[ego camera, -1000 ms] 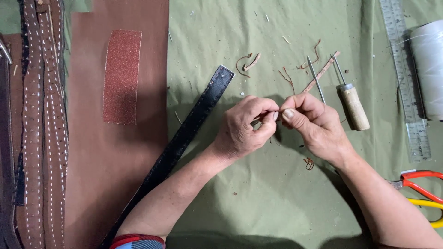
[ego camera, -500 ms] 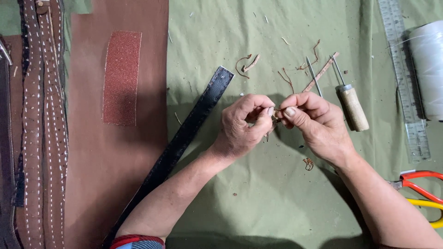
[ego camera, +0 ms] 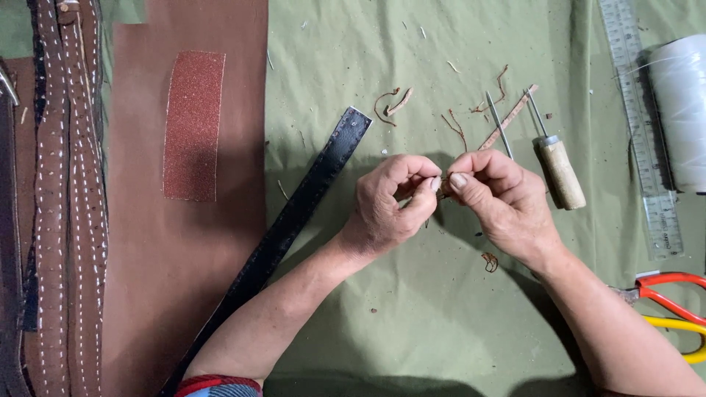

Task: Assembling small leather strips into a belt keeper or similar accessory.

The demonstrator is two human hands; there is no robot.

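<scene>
At the far left of the frame we see stitched brown leather straps (ego camera: 70, 206) lying lengthwise; beside them a brown leather sheet (ego camera: 184, 279) carries a reddish sandpaper strip (ego camera: 193, 125); a black leather strap (ego camera: 294, 220) runs diagonally from lower left up towards the centre across the green cloth (ego camera: 412, 323); at centre our left hand (ego camera: 390, 206) is curled, thumb and forefinger pinched on a thin strip of tan leather (ego camera: 507, 121), and our right hand (ego camera: 504, 198) pinches the same strip fingertip to fingertip, its free end angling to the upper right; just right of it lies a wooden-handled awl (ego camera: 560, 173); a clear ruler (ego camera: 640, 125) follows, then a white thread spool (ego camera: 680, 110) at the upper right edge; orange and yellow scissor handles (ego camera: 673, 309) sit at lower right.
</scene>
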